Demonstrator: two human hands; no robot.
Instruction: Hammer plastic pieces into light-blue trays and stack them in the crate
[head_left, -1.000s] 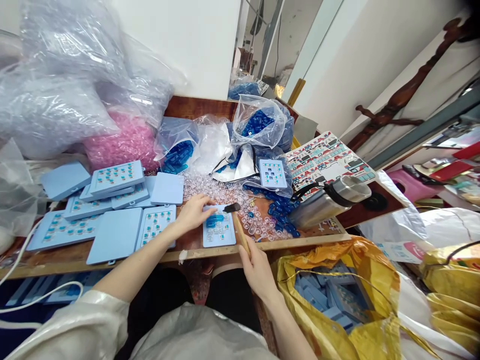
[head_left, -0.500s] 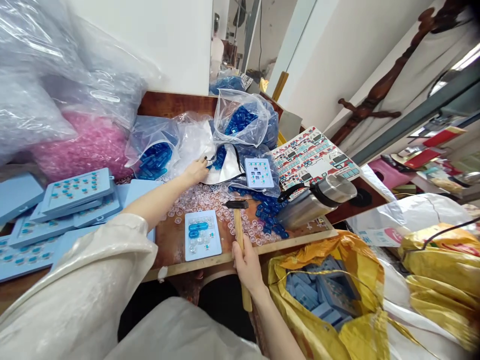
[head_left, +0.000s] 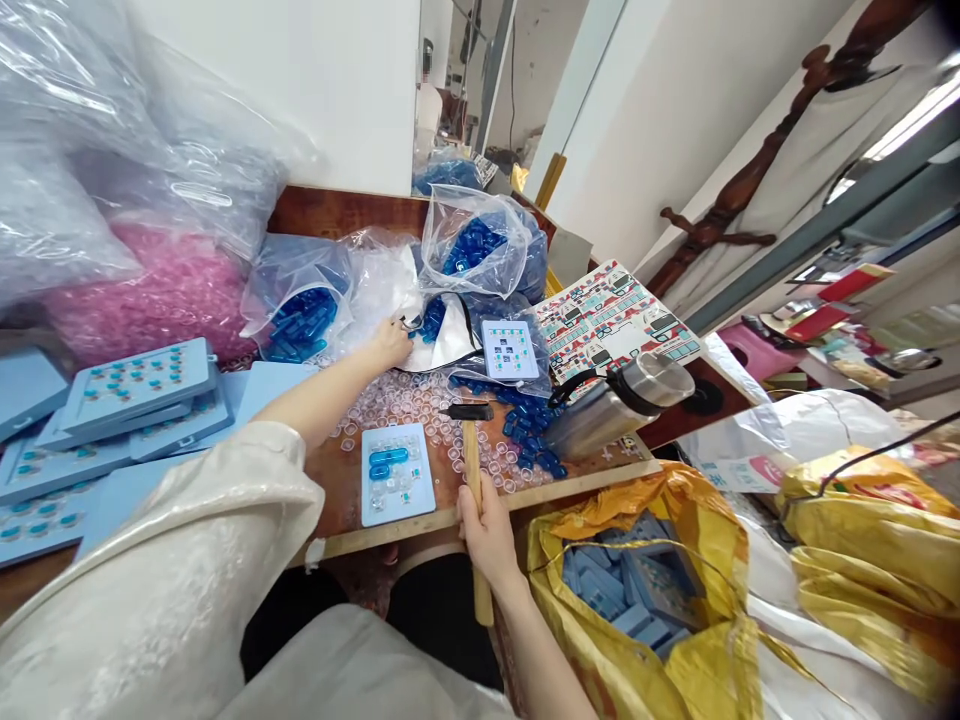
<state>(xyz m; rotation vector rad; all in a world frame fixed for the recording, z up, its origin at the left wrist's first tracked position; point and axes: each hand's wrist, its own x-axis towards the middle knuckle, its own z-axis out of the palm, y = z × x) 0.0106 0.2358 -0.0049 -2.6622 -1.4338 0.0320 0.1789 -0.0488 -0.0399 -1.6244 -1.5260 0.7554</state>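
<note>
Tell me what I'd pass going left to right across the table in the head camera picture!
Light blue trays → small tray → wooden-handled hammer → loose blue pieces → steel flask

The wooden bench point(head_left: 335, 482) carries blue trays point(head_left: 139, 375) at left, loose clear caps point(head_left: 397, 400) mid-bench, bagged blue parts point(head_left: 472, 255) far, and a steel flask point(head_left: 619, 410) at right.

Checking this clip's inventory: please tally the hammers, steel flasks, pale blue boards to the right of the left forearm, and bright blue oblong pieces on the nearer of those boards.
Hammer, in the right hand: 1
Steel flask: 1
Pale blue boards: 2
Bright blue oblong pieces: 2
Total: 6
</note>
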